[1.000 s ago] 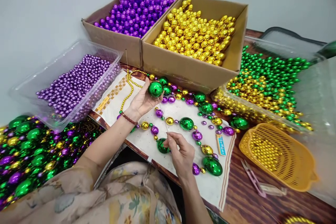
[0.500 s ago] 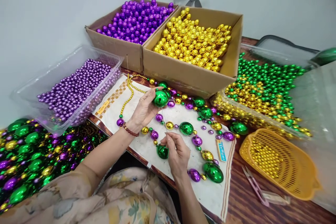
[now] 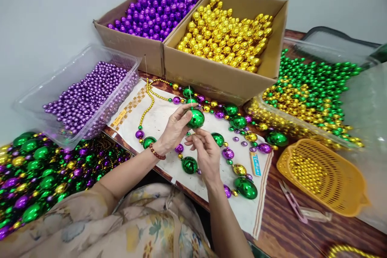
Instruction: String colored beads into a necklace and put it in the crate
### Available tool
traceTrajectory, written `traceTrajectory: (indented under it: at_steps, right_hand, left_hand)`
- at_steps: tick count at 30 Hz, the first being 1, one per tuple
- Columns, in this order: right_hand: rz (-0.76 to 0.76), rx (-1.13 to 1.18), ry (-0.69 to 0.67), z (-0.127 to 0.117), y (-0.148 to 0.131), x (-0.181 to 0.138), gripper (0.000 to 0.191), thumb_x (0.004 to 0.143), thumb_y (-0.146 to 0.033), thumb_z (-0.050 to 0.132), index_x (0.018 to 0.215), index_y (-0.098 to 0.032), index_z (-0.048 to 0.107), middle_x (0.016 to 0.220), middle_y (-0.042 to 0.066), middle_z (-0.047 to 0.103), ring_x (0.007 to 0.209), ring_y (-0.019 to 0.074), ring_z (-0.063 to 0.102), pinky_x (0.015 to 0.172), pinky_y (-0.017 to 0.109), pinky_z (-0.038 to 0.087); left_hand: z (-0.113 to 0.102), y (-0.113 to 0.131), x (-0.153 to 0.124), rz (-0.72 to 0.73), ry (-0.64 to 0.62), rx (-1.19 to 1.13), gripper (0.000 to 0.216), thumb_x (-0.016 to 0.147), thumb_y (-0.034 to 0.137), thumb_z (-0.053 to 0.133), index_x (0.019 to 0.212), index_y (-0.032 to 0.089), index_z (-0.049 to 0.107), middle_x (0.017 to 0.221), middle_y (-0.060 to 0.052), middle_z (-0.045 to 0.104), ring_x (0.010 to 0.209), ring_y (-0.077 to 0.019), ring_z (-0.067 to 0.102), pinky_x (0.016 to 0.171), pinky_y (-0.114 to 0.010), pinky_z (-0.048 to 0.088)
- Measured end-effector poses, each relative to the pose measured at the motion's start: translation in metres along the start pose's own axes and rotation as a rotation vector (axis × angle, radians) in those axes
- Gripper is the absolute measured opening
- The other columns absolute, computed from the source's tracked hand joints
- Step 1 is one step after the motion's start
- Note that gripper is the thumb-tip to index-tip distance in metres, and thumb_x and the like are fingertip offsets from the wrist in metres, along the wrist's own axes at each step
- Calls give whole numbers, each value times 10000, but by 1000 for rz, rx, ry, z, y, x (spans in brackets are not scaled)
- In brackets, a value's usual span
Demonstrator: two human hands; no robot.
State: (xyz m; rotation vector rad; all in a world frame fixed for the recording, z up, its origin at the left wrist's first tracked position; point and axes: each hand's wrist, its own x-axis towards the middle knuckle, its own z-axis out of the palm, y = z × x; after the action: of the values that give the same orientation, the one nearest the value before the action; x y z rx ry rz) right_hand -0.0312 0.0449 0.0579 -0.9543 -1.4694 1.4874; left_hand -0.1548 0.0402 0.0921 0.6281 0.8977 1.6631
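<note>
Between the fingers and thumb of my left hand (image 3: 177, 127) is a large shiny green bead (image 3: 196, 118). A thin, straight needle (image 3: 190, 93) stands up above it. My right hand (image 3: 204, 151) is closed in a pinch just under the bead, at the needle's lower end, which the fingers mostly hide. Beneath both hands, a strand of green, purple and gold beads (image 3: 239, 169) curves over a white cloth (image 3: 169, 119). Small gold beads (image 3: 146, 109) run along the strand's far left part.
Behind the cloth stand cardboard boxes of purple beads (image 3: 157, 12) and gold beads (image 3: 223, 36). Clear tubs of small beads flank it, lilac on the left (image 3: 87, 100), green and gold on the right (image 3: 314, 92). A yellow basket (image 3: 341, 177) and pink-handled snips (image 3: 293, 203) lie at right.
The needle showed between the bead and my right hand; now it sticks out above the bead. My right hand has come up close under the bead. The view has tipped downward.
</note>
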Motion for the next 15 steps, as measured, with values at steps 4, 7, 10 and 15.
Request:
traceTrajectory:
  at_steps: [4,7,10,15]
  right_hand:
    - [80,98,95,-9,1,2,155,854,-341,668,877,-189,650,795,45,759,622,163,701,571,256,498]
    - [140,201,179,-19,2,3,160,782,-326,731,811,-179,675,742,44,753,577,160,687,551,252,492]
    - [195,293,231,-30,5,4,168,705,-310,781,773,-182,695,699,33,733,546,151,658,502,244,477]
    - [258,436,153,-38,13,1,152,668,-285,802,734,-212,686,668,-9,668,501,107,573,446,224,428]
  left_hand:
    - [-13,4,5,-33,-147,196,501,776,561,768,1137,220,708,1195,-91,676,1034,-214,638,856,-322,514]
    - [-47,18,12,49,-103,437,400,829,474,742,1132,215,723,1230,-97,676,1121,-223,611,934,-337,487]
    - [-93,29,15,113,62,774,238,846,351,713,1032,206,744,1056,-86,723,967,-198,631,881,-336,486]
    - [-140,24,1,29,-97,1266,108,814,224,623,814,206,729,810,-56,696,744,-184,588,789,-349,471]
